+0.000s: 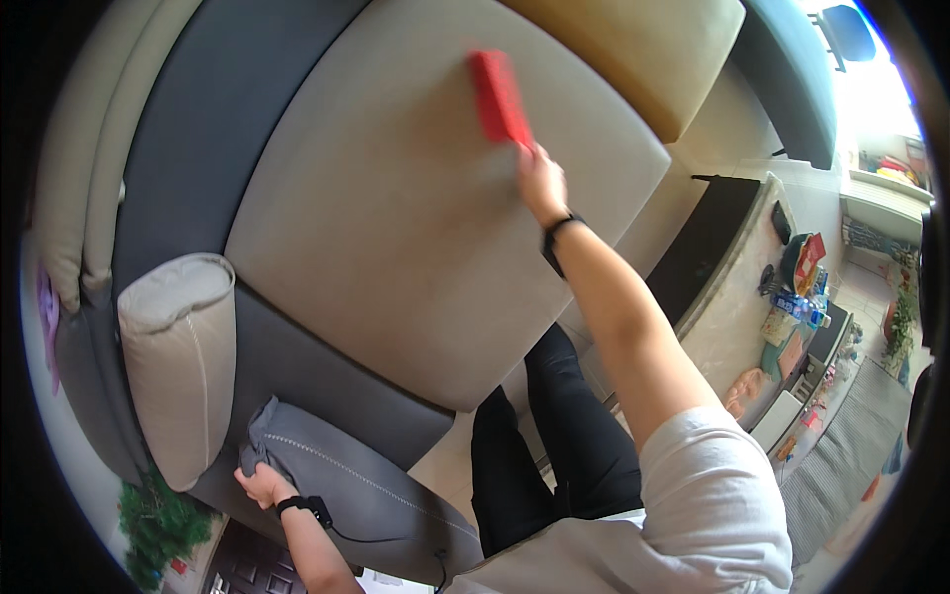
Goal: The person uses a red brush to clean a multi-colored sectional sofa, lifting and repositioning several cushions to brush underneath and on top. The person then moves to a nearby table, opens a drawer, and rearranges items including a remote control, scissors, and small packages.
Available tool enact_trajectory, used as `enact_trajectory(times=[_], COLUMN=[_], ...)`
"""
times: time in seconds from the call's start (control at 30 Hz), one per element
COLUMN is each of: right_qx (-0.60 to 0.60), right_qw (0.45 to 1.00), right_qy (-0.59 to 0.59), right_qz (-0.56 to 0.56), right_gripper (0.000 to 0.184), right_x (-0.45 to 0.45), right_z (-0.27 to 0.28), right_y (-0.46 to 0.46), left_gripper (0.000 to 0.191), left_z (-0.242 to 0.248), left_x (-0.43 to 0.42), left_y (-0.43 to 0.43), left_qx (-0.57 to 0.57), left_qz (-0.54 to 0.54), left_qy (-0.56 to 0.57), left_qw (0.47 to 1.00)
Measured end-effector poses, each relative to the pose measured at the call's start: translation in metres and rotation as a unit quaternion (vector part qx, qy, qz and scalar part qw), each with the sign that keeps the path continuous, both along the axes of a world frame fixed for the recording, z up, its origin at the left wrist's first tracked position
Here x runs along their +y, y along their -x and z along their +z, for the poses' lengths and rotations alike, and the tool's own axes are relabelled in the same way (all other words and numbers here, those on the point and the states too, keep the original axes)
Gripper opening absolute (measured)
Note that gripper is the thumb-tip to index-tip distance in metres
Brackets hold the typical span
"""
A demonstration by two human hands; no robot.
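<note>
A red brush (499,96), slightly blurred, lies over the far part of a beige sofa seat cushion (371,215). My right hand (543,185) is closed around its handle; whether the brush's underside touches the fabric cannot be told. My left hand (267,486) grips the bunched corner of a grey armrest cushion (356,475) with zigzag stitching along its edge. Beyond that hand, a rolled beige bolster (178,371) leans upright in the sofa's corner. A black strap is on each wrist, and a cable runs from the left one.
Right of the sofa stands a marble-topped coffee table (731,289) with a bottle (798,304) and a bowl of packets (805,260). A tan seat cushion (638,52) adjoins the beige one. Green artificial foliage (159,527) is at lower left, behind the sofa arm.
</note>
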State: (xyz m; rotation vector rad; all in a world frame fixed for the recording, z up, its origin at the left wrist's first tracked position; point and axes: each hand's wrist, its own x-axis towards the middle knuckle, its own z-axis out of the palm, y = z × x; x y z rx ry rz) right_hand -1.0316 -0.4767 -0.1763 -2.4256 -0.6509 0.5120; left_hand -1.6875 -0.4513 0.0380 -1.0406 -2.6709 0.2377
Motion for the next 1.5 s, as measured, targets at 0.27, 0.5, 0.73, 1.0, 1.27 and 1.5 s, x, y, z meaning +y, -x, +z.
enact_trajectory(times=[0.27, 0.5, 0.73, 1.0, 1.27, 1.5], right_qx=[0.056, 0.004, -0.015, -0.080, -0.191, -0.135], right_qw=[0.838, 0.995, 0.996, 0.909, 0.963, 0.954], right_qy=[0.151, -0.072, 0.087, 0.407, 0.144, 0.147], right_qz=[-0.521, -0.064, -0.027, -0.040, 0.128, 0.223], right_gripper=[0.053, 0.030, 0.043, 0.038, 0.033, 0.041], right_x=[-0.261, -0.056, -0.026, -0.252, -0.067, 0.096], right_z=[0.018, 0.030, 0.038, 0.099, 0.125, 0.073], right_y=[-0.064, -0.042, -0.143, -0.202, -0.198, -0.191], left_gripper=[0.048, 0.035, 0.024, 0.034, 0.039, 0.052], left_z=[0.020, 0.030, 0.062, 0.049, 0.043, 0.049], left_x=[0.010, -0.024, 0.021, 0.095, 0.083, 0.026], left_y=[-0.013, -0.088, -0.171, -0.370, -0.549, -0.487], left_qx=[-0.185, -0.096, -0.277, -0.295, -0.332, -0.294], left_qz=[-0.035, -0.066, -0.295, -0.475, -0.539, -0.635], left_qy=[-0.050, -0.027, -0.157, -0.197, -0.015, -0.046], left_qw=[0.981, 0.993, 0.901, 0.805, 0.774, 0.713])
